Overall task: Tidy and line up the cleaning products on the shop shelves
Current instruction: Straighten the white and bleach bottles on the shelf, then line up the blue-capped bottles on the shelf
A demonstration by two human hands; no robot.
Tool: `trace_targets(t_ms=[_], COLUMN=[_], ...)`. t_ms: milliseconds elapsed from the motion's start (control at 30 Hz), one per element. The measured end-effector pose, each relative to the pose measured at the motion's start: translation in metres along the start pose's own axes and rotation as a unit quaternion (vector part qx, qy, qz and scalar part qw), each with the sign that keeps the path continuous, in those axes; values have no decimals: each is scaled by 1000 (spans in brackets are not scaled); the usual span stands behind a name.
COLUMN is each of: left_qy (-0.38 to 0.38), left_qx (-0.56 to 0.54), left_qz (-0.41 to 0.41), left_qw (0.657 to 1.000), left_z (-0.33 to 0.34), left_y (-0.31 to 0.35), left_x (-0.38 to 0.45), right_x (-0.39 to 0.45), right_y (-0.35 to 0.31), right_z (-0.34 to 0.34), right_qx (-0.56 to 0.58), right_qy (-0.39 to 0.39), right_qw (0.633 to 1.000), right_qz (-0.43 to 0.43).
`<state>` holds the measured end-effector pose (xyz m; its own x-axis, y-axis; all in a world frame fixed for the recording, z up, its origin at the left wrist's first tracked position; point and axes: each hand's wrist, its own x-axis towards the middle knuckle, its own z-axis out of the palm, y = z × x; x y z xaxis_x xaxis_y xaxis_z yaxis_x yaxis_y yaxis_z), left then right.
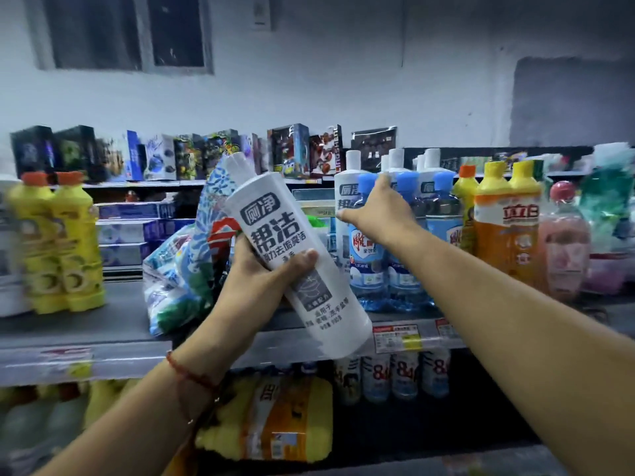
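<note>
My left hand (264, 266) grips a tall white cleaner bottle (275, 221) with dark lettering, tilted with its cap up and to the left, in front of the shelf. My right hand (381, 211) reaches forward onto the blue-capped clear bottles (369, 269), fingers spread across their tops. More white bottles (354, 173) of the same kind stand behind the blue ones. Whether the right hand holds one of them is not clear.
Yellow bottles (65, 242) stand at the left of the grey shelf (120, 304), orange and yellow bottles (505, 228) and a pink one (563, 242) at the right. A crumpled blue-green bag (185, 266) lies in the middle. Lower shelf holds more bottles (395, 372).
</note>
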<state>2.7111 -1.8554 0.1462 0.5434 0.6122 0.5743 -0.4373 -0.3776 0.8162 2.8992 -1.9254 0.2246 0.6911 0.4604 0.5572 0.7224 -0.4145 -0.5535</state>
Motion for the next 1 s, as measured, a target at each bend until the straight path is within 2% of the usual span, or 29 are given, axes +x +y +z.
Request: trace_targets(t_ms=[100, 200, 267, 400, 533, 600, 767, 1000], left_qy=[-2, 5, 4, -10, -20, -41, -91, -80], left_qx=[20, 47, 60, 67, 78, 93, 117, 174], left_qz=[13, 30, 35, 42, 71, 81, 82, 59], left_qw=[1000, 998, 998, 997, 994, 991, 986, 980], left_z=[2, 1, 2, 5, 20, 34, 70, 88], left_y=[-3, -3, -2, 7, 14, 14, -12, -40], left_x=[1, 1, 3, 15, 32, 41, 62, 89], right_x=[-2, -16, -25, -49, -73, -84, -106, -127], right_y=[5, 7, 17, 42, 61, 66, 78, 95], right_z=[5, -9, -20, -54, -90, -106, -129, -129], right_qx=[-81, -114, -71, 115, 175, 203, 266, 272], right_qy=[35, 36, 21, -39, -1, -9, -84, -90], right_qw=[996, 989, 989, 975, 953, 949, 938, 939], right_qz=[-11, -84, -130, -188, -246, -243, -205, -188])
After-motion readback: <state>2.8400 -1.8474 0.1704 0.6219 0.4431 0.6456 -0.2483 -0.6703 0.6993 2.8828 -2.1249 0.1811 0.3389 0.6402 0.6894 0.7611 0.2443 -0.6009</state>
